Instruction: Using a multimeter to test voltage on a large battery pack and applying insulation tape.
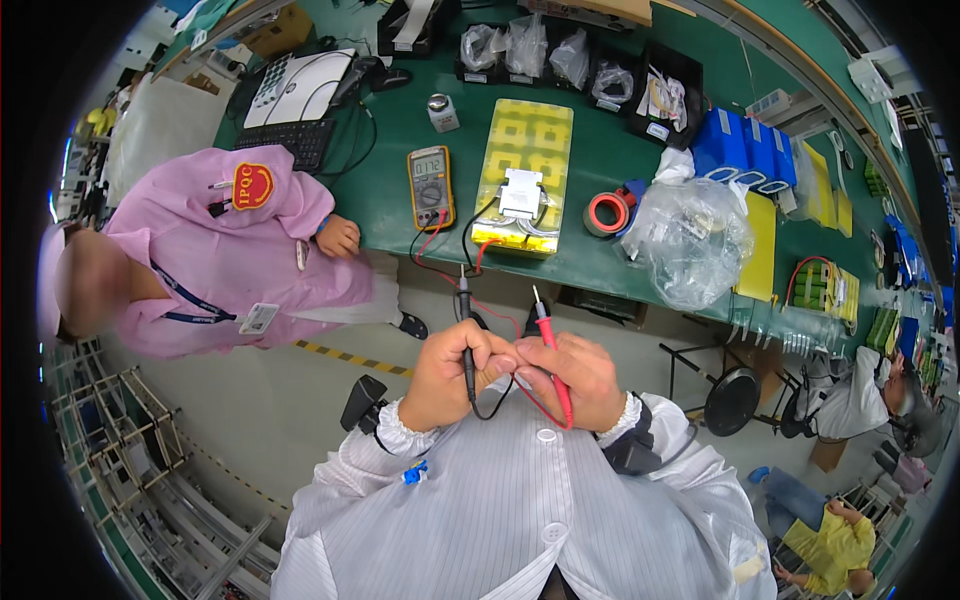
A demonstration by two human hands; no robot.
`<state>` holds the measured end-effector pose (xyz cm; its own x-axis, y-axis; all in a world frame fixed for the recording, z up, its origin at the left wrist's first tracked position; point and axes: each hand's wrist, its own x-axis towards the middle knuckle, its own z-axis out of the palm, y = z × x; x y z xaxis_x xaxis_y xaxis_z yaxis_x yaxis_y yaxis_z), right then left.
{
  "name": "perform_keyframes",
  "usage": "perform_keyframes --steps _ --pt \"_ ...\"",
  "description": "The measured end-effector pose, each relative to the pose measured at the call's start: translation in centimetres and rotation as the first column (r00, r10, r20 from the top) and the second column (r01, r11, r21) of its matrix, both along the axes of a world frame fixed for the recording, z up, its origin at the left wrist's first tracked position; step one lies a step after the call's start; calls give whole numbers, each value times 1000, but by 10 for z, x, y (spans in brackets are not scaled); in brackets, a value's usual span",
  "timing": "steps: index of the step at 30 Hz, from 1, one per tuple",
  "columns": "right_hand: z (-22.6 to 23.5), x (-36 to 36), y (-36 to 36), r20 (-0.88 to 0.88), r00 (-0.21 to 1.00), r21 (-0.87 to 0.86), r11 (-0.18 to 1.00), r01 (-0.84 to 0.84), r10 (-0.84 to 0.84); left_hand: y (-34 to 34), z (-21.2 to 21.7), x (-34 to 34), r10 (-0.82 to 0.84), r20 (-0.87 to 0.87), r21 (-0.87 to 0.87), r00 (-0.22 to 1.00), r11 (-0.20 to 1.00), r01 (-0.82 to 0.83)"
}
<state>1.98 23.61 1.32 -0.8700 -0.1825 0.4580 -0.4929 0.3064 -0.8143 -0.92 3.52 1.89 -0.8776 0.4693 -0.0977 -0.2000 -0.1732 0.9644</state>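
My left hand (447, 373) is closed round a black multimeter probe (465, 340), its metal tip pointing away from me. A red multimeter probe (552, 355) is gripped in my right hand (582, 375), tip also outward. Both hands meet in front of my chest, fingertips touching. Their leads loop below and run toward the yellow and grey multimeter (431, 190), which lies on the green bench with its display lit. Right of the meter is a yellow-wrapped battery pack (522, 140), a white connector block (521, 195) and wires at its near end. The probe tips are apart from the pack.
A person in a pink coat stands at the left, one hand on the bench (385, 230). Rolls of tape (607, 214), a clear plastic bag (690, 240) and blue packs (740, 150) lie right of the pack. Black bins (665, 95) line the back. A stool (732, 400) stands right.
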Motion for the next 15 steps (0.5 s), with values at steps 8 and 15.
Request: perform_keyframes --steps 8,15 --pt "2 -5 1 -8 984 155 972 175 -176 -5 3 -17 -204 -90 -92 975 976 196" --pt "4 -10 -1 -76 959 216 934 284 -274 -12 -4 -34 -197 -70 -6 978 980 197"
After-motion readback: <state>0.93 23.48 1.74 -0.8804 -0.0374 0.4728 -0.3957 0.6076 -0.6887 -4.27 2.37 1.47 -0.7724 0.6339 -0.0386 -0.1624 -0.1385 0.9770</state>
